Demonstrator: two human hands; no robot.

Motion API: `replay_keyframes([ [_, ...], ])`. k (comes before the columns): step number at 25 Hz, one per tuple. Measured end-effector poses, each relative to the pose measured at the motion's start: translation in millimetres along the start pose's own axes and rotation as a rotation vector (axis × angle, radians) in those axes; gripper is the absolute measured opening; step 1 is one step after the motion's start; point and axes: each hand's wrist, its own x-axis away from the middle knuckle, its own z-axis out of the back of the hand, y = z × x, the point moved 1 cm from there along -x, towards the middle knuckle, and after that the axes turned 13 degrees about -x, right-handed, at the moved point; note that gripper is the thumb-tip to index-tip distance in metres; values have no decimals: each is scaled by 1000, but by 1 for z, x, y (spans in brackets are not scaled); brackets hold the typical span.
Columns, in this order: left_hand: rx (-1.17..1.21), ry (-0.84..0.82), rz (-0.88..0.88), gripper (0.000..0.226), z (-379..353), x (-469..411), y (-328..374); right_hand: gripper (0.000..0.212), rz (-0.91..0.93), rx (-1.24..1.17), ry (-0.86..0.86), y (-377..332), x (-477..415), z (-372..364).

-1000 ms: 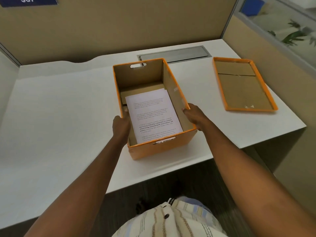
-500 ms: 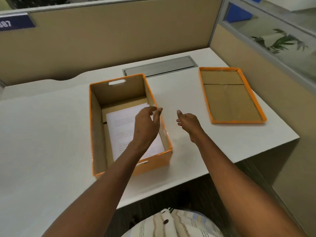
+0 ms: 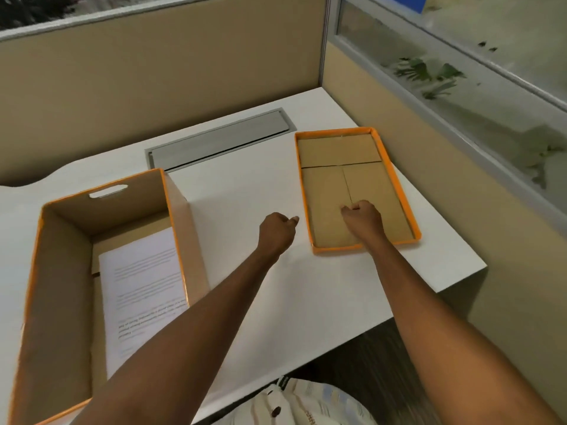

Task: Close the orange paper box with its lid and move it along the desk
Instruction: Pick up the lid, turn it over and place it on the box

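Observation:
The orange paper box (image 3: 122, 207) stands open at the left of the white desk (image 3: 245, 185), with printed sheets (image 3: 144, 286) lying in it. Its orange lid (image 3: 337, 151) lies upside down at the right, brown inside facing up. My left hand (image 3: 277, 230) hovers over the bare desk just left of the lid's near left edge, fingers loosely bent and holding nothing. My right hand (image 3: 363, 219) is over the lid's inside near its front, fingers curled in, gripping nothing that I can see.
A grey cable cover (image 3: 221, 138) is set into the desk behind the box and lid. Beige partitions (image 3: 153, 87) wall the back and right, with glass (image 3: 460, 72) above the right one. The desk's front right corner (image 3: 481, 266) lies close to the lid.
Both hands let go of the box and moved right toward the lid. The right hand is now over the lid; the view has shifted right.

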Motion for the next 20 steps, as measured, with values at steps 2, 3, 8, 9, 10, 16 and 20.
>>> replay_keyframes([
  [2, -84, -7, 18, 49, -21, -17, 5, 43, 25, 77, 76, 10, -24, 23],
  [3, -91, -13, 45, 49, -29, -25, 8, 47, 40, 123, 116, 14, -34, 33],
  [8, 14, -74, 181, 30, -56, -47, 11, 55, 10, 307, 226, 35, -73, 66],
  [9, 34, -89, 194, 27, -59, -48, 10, 56, -34, 326, 238, 39, -77, 70],
  [10, 69, -108, 206, 25, -62, -50, 10, 57, -86, 338, 249, 43, -81, 73],
  [16, 420, -225, 315, 34, -69, -53, 0, 43, -191, 348, 288, 60, -89, 75],
  [20, 344, -264, 241, 25, -60, -51, 3, 28, -218, 229, 421, 56, -82, 67],
])
